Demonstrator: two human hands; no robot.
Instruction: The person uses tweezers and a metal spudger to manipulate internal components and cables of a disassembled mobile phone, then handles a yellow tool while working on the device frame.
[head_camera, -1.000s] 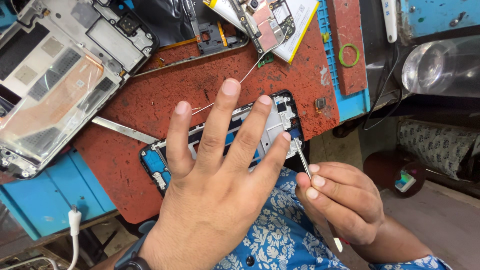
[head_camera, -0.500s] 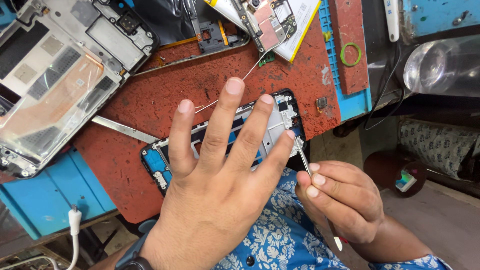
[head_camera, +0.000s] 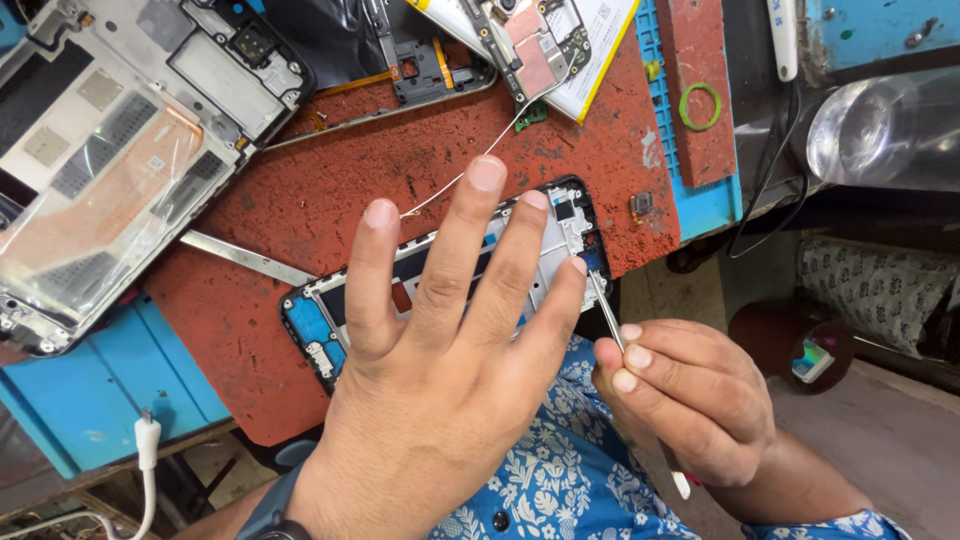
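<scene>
My left hand (head_camera: 440, 340) lies flat with fingers spread on an opened phone frame (head_camera: 320, 325) that rests on a worn red work mat (head_camera: 400, 150). My right hand (head_camera: 685, 395) pinches a thin metal tool (head_camera: 603, 305), its tip touching the frame's right end beside my left little finger. A thin white wire (head_camera: 470, 170) runs from near my fingertips up to a circuit board (head_camera: 530, 45) at the top of the mat.
A larger opened device back (head_camera: 110, 150) lies at the upper left. A flat metal strip (head_camera: 245, 258) sits left of the frame. A green ring (head_camera: 700, 105) lies on a red strip. A clear round object (head_camera: 870, 130) sits at right; a white cable plug (head_camera: 147, 440) hangs at lower left.
Both hands have stayed almost still; the left fingers shifted slightly on the phone frame while the tool tip remained at the frame's right end.
</scene>
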